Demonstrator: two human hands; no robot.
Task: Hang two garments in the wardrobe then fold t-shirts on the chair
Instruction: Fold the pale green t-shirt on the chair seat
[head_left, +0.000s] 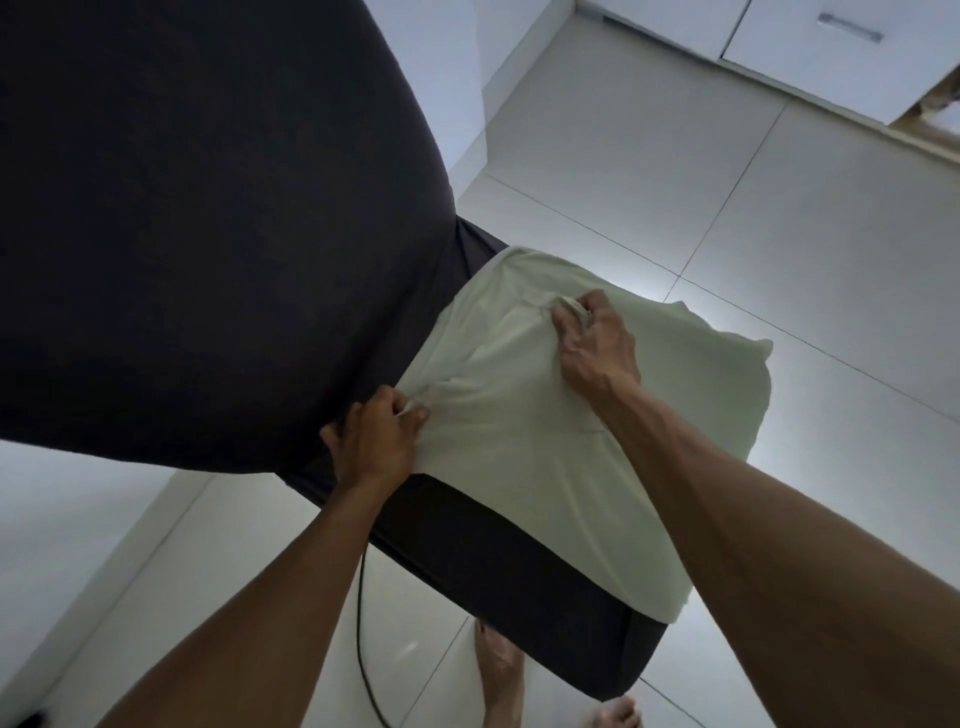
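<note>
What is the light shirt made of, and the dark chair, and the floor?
The t-shirt looks like soft knit cotton: matte, wrinkling where both hands pinch it. The chair seems covered in dark, smooth, matte stretch fabric. The floor looks like glossy pale tile, with thin grout lines.

both arms reach in from the frame's bottom; left hand and right hand each pinch with curled fingers.

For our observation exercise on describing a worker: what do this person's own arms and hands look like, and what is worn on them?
Both forearms are bare to the frame's edge, with no sleeves, watch or gloves showing. The left hand and right hand are bare; no ring can be made out.
</note>
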